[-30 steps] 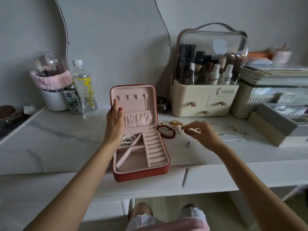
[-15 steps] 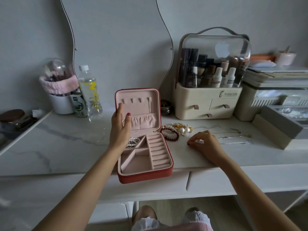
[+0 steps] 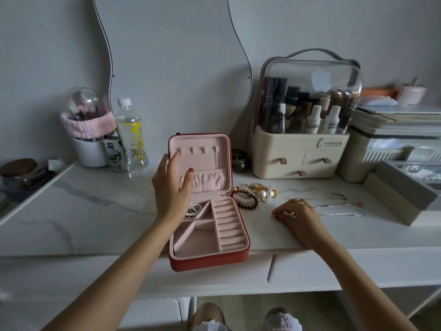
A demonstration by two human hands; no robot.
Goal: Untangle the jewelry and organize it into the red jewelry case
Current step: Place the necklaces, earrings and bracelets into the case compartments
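a white marble-look table (image 3: pixel 95 211) carried a cream cosmetics organizer (image 3: pixel 300 151) at the back right and, near the front edge, the open red jewelry case (image 3: pixel 207 256), its lid upright. the left hand (image 3: pixel 171 187) was raised before the lid's left side, fingers loosely spread, grasping nothing. the right hand (image 3: pixel 298 216) rested knuckles-up on the table right of the case, fingers curled under; whether they pinched anything could not be told. tangled jewelry (image 3: pixel 255 194) lay just beside the case's right edge, thin chains (image 3: pixel 338 206) further right, a beaded bracelet (image 3: pixel 194 209) in the case's back-left compartment.
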